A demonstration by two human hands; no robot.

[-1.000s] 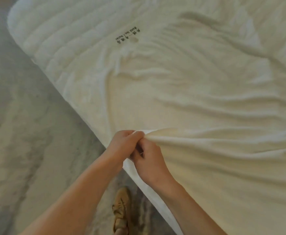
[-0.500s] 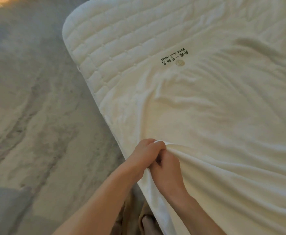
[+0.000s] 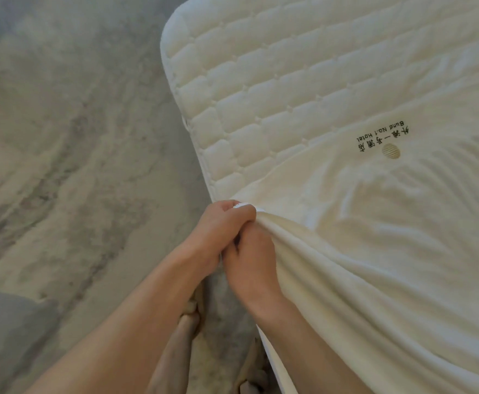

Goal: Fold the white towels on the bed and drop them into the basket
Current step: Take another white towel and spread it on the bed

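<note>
At the edge of the bed (image 3: 261, 81), the left hand (image 3: 218, 231) and right hand (image 3: 249, 265) meet, fingers (image 3: 239, 212) pinching one corner of the towel (image 3: 374, 251) — spread, creased, unfolded across the bed — so folding seems barely begun, and no basket shows.

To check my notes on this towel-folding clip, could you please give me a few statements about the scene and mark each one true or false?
1. The left hand and the right hand both pinch one corner of the white cloth towel. True.
2. The towel is already folded into a neat square. False: it lies spread and wrinkled over the white quilted mattress.
3. The towel bears dark printed lettering beside a round beige emblem. True.
4. The towel covers the whole mattress. False: the mattress's rounded corner lies bare beyond the towel's edge.
</note>
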